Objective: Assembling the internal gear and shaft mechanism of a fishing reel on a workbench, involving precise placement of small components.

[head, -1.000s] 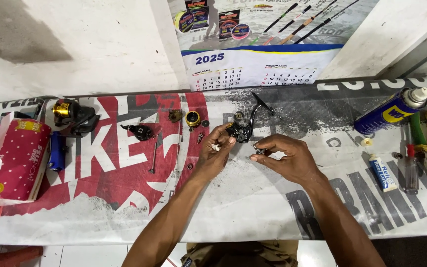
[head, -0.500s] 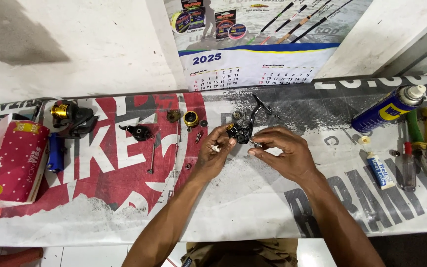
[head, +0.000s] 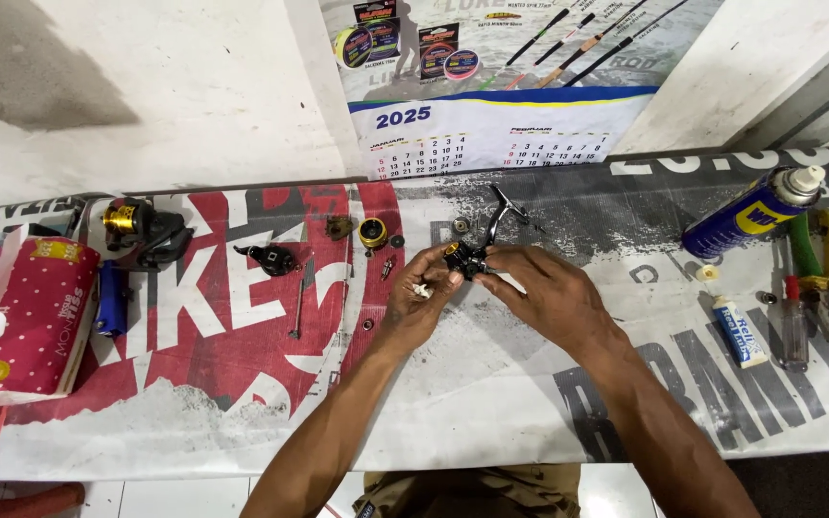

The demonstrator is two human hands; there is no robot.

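Bright, even light; bowed wide-angle edges

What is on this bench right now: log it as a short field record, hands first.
left hand: pinches a small white part, fingertips on the black reel body
right hand: grips the reel body from the right
reel handle arm: sticks up behind
left of hands: gold spool, long pin
right edge: blue spray can, small tube, pliers
surface: printed banner

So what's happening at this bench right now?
A person holds a small black fishing reel body between both hands above a banner-covered bench. The left hand also pinches a tiny white part; the right hand grips the reel. Loose reel parts, a spray can and pliers lie around.
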